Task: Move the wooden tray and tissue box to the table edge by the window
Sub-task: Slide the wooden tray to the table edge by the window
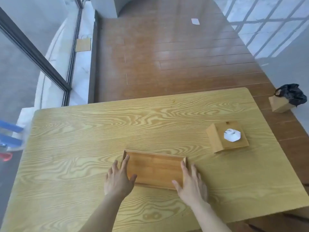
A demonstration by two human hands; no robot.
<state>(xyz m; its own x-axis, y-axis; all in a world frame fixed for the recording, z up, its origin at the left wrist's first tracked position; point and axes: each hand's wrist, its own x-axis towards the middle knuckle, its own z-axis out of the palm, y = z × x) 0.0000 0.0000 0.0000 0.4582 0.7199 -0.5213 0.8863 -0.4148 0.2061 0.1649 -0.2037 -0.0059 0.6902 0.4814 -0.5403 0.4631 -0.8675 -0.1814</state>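
Table (83,148) bears empty wooden tray (154,169), tissue box (227,137)

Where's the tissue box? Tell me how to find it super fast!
Start at the big yellow wooden table and look toward its right side. Past the flat wooden tray that the two hands are on, a small wooden tissue box stands alone. It is the only thing with white tissue poking out of its top.

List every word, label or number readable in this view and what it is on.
None can be read.
Wooden tray, tissue box, table: no printing shows.
White paper on the floor: too small and blurred to tell.
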